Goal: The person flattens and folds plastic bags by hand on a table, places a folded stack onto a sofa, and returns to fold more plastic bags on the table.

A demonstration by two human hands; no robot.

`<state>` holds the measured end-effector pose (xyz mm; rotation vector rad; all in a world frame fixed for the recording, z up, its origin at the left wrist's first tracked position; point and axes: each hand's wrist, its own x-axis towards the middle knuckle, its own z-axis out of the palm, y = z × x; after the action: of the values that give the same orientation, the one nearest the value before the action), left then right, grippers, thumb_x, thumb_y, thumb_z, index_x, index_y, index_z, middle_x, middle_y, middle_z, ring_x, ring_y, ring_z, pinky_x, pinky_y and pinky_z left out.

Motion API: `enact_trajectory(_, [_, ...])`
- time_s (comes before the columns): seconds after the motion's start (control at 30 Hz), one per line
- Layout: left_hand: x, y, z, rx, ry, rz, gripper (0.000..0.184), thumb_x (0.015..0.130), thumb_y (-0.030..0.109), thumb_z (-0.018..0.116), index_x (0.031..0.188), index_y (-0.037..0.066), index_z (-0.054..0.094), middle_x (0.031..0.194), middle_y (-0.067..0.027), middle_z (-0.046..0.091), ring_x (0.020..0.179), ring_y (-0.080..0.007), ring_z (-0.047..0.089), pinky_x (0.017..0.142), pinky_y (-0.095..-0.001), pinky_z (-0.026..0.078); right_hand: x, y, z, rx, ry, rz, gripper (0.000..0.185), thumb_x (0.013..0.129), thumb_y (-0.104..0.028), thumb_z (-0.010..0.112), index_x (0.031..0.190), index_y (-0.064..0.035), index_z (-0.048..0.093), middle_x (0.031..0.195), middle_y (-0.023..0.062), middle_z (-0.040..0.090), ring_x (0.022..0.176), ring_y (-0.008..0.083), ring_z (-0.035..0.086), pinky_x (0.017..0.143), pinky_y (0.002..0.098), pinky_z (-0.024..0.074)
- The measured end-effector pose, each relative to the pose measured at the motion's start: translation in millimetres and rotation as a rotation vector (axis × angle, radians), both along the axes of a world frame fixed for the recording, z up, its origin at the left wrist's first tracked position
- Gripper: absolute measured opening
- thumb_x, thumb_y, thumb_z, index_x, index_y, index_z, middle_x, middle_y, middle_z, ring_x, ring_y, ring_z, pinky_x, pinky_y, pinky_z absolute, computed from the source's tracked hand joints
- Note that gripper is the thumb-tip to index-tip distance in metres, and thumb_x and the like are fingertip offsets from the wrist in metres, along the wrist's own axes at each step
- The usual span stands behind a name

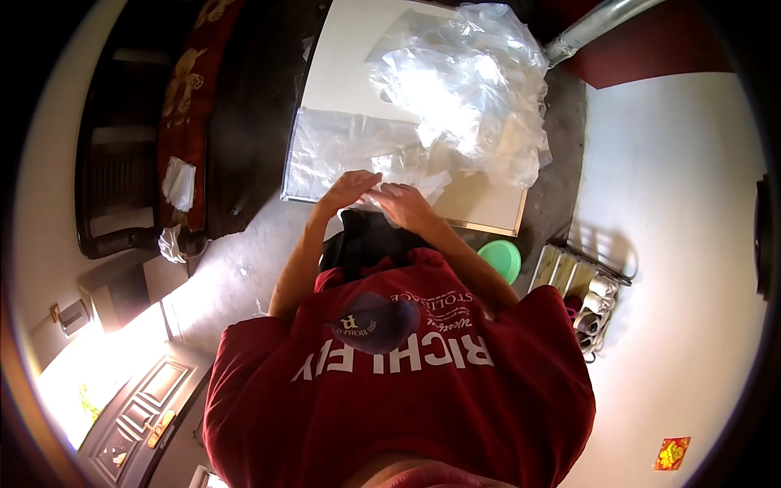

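My left hand (350,189) and my right hand (400,203) are close together at the near edge of a pale table (346,57). The fingers of both are bent and closed at the edge of a flat clear plastic bag (346,142) lying on the tabletop. Their fingertips nearly meet, and the exact grip is partly hidden. A crumpled strip of the plastic shows just beyond my right hand. Farther back, a large loose heap of clear plastic (480,89) covers the table's right side and shines in the light.
A green basin (499,260) is on the floor right of me. Beside it, a slatted rack (561,272) holds shoes (600,297) against the white wall. At left are a dark wooden bench (122,171) with a red cover and a door (146,411). A silvery pipe (598,32) slants behind the table.
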<state>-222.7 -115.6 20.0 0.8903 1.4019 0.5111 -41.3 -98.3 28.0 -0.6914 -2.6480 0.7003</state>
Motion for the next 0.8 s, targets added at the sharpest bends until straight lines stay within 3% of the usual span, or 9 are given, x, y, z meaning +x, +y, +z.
enact_trajectory(0.1, [-11, -9, 12, -0.199, -0.303, 0.012, 0.037, 0.083, 0.022, 0.056, 0.11, -0.002, 0.051, 0.087, -0.0052, 0.06, 0.08, -0.0125, 0.056, 0.064, -0.0222, 0.048, -11, -8, 2, -0.087, -0.031, 0.075, 0.025, 0.079, -0.01, 0.05, 0.104, -0.0109, 0.054, 0.087, 0.0099, 0.058, 0.073, 0.0238, 0.059, 0.063, 0.0342, 0.0472])
enact_trajectory(0.13, [-18, -14, 5, -0.199, -0.305, 0.021, 0.037, 0.083, 0.022, 0.056, 0.11, -0.002, 0.051, 0.087, -0.0052, 0.06, 0.08, -0.0125, 0.056, 0.064, -0.0222, 0.048, -16, -9, 3, -0.088, -0.033, 0.084, 0.025, 0.079, -0.01, 0.05, 0.104, -0.0109, 0.054, 0.087, 0.0099, 0.058, 0.073, 0.0238, 0.059, 0.063, 0.0342, 0.0472])
enact_trajectory(0.2, [-31, -22, -7, -0.122, -0.586, -0.004, 0.035, 0.081, 0.016, 0.057, 0.11, -0.002, 0.051, 0.092, -0.0071, 0.059, 0.084, -0.0134, 0.056, 0.063, -0.0222, 0.048, -25, -11, 5, -0.198, -0.206, 0.172, 0.027, 0.078, -0.008, 0.049, 0.105, -0.0099, 0.053, 0.089, 0.0116, 0.059, 0.071, 0.0252, 0.059, 0.061, 0.035, 0.0475])
enact_trajectory(0.27, [-32, -25, -7, -0.14, -0.536, 0.025, 0.034, 0.08, 0.013, 0.057, 0.11, -0.002, 0.051, 0.091, -0.0071, 0.059, 0.081, -0.0127, 0.056, 0.064, -0.0219, 0.047, -32, -15, 3, -0.167, -0.066, 0.155, 0.028, 0.078, -0.007, 0.048, 0.105, -0.0089, 0.053, 0.087, 0.0117, 0.059, 0.07, 0.026, 0.059, 0.061, 0.0353, 0.0474])
enact_trajectory(0.3, [-33, -29, -6, -0.069, -0.493, 0.121, 0.033, 0.08, 0.012, 0.057, 0.11, -0.002, 0.052, 0.089, -0.0062, 0.059, 0.079, -0.012, 0.056, 0.065, -0.022, 0.046, -35, -17, 5, -0.136, 0.075, 0.132, 0.028, 0.078, -0.006, 0.047, 0.106, -0.0079, 0.053, 0.085, 0.0118, 0.059, 0.068, 0.0267, 0.059, 0.06, 0.0357, 0.0473])
enact_trajectory(0.4, [-39, -40, -7, 0.033, -0.484, 0.313, 0.029, 0.081, 0.009, 0.054, 0.108, -0.001, 0.052, 0.086, -0.0048, 0.058, 0.076, -0.0111, 0.055, 0.069, -0.024, 0.044, -43, -14, 14, -0.115, 0.012, 0.139, 0.03, 0.079, -0.006, 0.046, 0.109, -0.0068, 0.05, 0.083, 0.0123, 0.059, 0.067, 0.0277, 0.059, 0.059, 0.037, 0.047])
enact_trajectory(0.6, [-46, -57, -17, 0.114, -0.786, 0.979, 0.018, 0.084, 0.006, 0.051, 0.101, 0.001, 0.053, 0.084, -0.0034, 0.057, 0.078, -0.0118, 0.055, 0.072, -0.0233, 0.045, -55, -10, 33, -0.229, -0.038, 0.028, 0.033, 0.075, -0.01, 0.055, 0.105, -0.0042, 0.045, 0.073, 0.014, 0.059, 0.065, 0.0305, 0.058, 0.059, 0.0393, 0.0459])
enact_trajectory(0.7, [-52, -68, -42, 0.18, -0.918, 1.092, 0.015, 0.087, 0.012, 0.05, 0.098, 0.003, 0.053, 0.088, -0.004, 0.057, 0.081, -0.014, 0.055, 0.075, -0.027, 0.045, -57, -13, 17, -0.352, -0.005, -0.055, 0.026, 0.074, -0.012, 0.057, 0.097, -0.0034, 0.047, 0.069, 0.0174, 0.058, 0.065, 0.0371, 0.056, 0.059, 0.0447, 0.0435])
enact_trajectory(0.8, [-59, -83, -63, 0.261, -0.999, 1.171, 0.016, 0.088, 0.016, 0.049, 0.097, 0.004, 0.054, 0.09, -0.005, 0.058, 0.083, -0.0157, 0.055, 0.077, -0.0292, 0.045, -55, -11, 12, -0.318, -0.065, -0.01, 0.02, 0.074, -0.012, 0.057, 0.089, -0.0025, 0.048, 0.07, 0.0176, 0.058, 0.066, 0.0373, 0.056, 0.059, 0.0442, 0.0436])
